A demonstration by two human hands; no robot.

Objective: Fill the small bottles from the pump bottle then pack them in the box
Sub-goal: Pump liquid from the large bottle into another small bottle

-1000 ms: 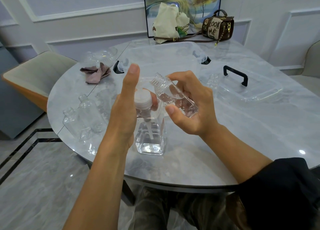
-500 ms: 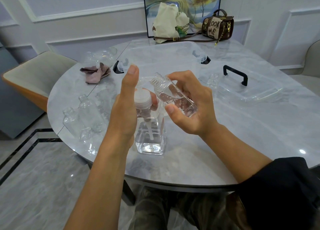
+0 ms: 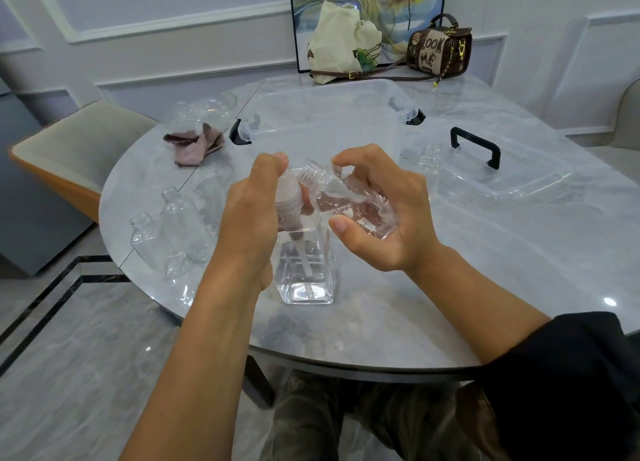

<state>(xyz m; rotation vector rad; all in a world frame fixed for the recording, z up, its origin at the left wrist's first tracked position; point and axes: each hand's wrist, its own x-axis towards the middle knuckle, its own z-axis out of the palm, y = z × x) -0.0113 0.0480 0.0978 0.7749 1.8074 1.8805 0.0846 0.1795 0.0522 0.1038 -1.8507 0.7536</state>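
A: Where's the small bottle [image 3: 346, 200] sitting?
B: It's tilting in the right hand [image 3: 391, 218], just right of the pump bottle [image 3: 306, 270], with its neck leaning toward the pump head [image 3: 289, 197]. Fingers and thumb are curling round its body and gripping it. Liquid with bubbles is showing inside, so I'm calling it partly full.
A: Left hand [image 3: 251, 214]?
B: It's wrapping the pump head, one finger bending over the top, a closed grip. Can't tell if the nozzle is meeting the mouth because the hand is blocking it.
A: Handling?
B: Clear plastic, looking light and getting heavier with liquid. Probably slick if wet. The mouth is open, so tipping further is risking a spill. I'm guessing the flat sides at mid-body are the place to hold, not the threaded neck. The pump bottle is looking stiff and bottom-heavy, standing on the table [image 3: 450, 287].
A: Rest?
B: Empty bottles [image 3: 143, 230] are standing well left of the pump bottle, with a spare bottle [image 3: 429, 162] behind-right of it. The box [image 3: 346, 131] is sitting open behind it and the lid [image 3: 512, 180] is lying further right. Can't tell if anything's packed.
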